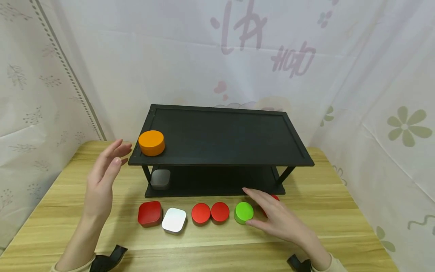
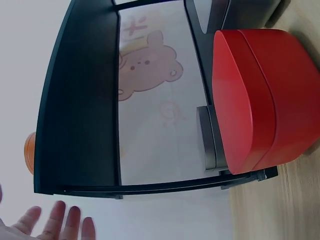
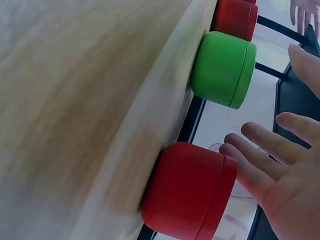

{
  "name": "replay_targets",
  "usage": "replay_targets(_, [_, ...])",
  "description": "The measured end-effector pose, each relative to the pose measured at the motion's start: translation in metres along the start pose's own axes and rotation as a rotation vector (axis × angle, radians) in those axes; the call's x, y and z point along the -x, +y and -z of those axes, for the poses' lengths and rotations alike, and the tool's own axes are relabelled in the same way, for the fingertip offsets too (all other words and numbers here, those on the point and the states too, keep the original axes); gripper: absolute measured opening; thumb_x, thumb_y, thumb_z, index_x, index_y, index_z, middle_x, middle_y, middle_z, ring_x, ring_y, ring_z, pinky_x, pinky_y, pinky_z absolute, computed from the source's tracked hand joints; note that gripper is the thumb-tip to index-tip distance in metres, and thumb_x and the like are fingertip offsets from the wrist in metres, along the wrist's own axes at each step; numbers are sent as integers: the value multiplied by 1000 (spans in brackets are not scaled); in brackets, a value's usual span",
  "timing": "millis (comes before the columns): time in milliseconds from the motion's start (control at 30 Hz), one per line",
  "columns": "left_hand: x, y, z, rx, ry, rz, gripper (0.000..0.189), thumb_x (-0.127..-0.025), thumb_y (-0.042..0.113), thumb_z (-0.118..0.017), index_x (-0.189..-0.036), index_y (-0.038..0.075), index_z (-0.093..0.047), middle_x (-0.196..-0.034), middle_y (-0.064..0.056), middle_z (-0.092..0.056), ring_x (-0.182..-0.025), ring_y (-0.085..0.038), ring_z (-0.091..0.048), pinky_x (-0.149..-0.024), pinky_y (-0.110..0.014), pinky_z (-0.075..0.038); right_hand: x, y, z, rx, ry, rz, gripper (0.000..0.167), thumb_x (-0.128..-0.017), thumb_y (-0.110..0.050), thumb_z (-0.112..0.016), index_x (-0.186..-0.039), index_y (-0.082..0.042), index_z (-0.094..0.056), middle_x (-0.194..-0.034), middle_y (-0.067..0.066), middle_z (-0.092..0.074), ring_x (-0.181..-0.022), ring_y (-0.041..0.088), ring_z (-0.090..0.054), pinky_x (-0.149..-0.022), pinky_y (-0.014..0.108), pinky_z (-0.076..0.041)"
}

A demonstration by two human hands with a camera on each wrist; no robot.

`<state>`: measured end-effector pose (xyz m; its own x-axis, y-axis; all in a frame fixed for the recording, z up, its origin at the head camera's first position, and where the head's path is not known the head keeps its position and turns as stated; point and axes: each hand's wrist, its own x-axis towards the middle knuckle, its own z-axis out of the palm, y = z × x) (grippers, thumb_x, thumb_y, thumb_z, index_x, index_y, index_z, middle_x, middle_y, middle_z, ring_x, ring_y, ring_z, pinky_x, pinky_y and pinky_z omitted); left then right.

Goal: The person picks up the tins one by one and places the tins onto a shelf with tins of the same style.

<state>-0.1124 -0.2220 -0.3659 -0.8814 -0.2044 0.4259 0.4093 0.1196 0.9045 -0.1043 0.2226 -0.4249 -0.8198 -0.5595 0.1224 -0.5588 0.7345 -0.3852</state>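
Observation:
My left hand [image 1: 103, 175] is raised at the left end of a black two-tier shelf [image 1: 224, 138], fingers extended and holding nothing. Just right of its fingertips, an orange round tin [image 1: 151, 143] stands on the top tier's front left corner. My right hand [image 1: 272, 215] hovers with fingers spread beside a green round tin [image 1: 244, 212], thumb close to its edge. Under that hand stands a red round tin [image 3: 187, 192], mostly hidden in the head view. On the lower tier at left sits a dark grey square tin [image 1: 161, 179].
Along the wooden table [image 1: 190, 251], in front of the shelf, stand a red square tin [image 1: 150, 214], a white square tin [image 1: 174, 220] and two red round tins [image 1: 201, 214] side by side. A printed white curtain [image 1: 190, 56] hangs behind and at both sides.

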Motion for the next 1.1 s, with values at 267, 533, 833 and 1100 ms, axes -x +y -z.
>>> replay_targets(267, [-1,-5,5,-98,-103,109,48,-110,22,-46,-157,16,-43,-146,8,-57,-132,-3,-50,-102,-5,-42,-1,-2,-3,-12,-32,-9,85,-89,-48,-79,-160,-29,-37,-158,-14,-46,-142,15,-52,-111,44,-55])
replay_targets(533, [-3,-8,9,-121,-168,144,51,-110,27,-46,-159,16,-39,-156,1,-49,-133,1,-47,-101,-4,-42,-3,-3,-5,8,-37,5,86,-87,-42,-82,-160,-30,-37,-157,-13,-48,-140,14,-54,-110,42,-55])
replay_targets(833, [-5,-11,9,-120,-208,183,51,-111,31,-44,-160,16,-39,-162,-1,-42,-129,1,-49,-99,-5,-41,-7,-6,-8,1,-75,18,83,-87,-38,-83,-157,-25,-40,-154,-8,-52,-136,17,-57,-110,42,-56])
replay_targets(1100, [-7,-17,7,-65,-200,203,51,-110,28,-46,-157,11,-42,-151,12,-52,-124,2,-54,-98,-7,-44,-8,-7,-8,-26,-133,-42,77,-88,-35,-82,-154,-18,-46,-147,-5,-56,-131,15,-58,-107,41,-57])
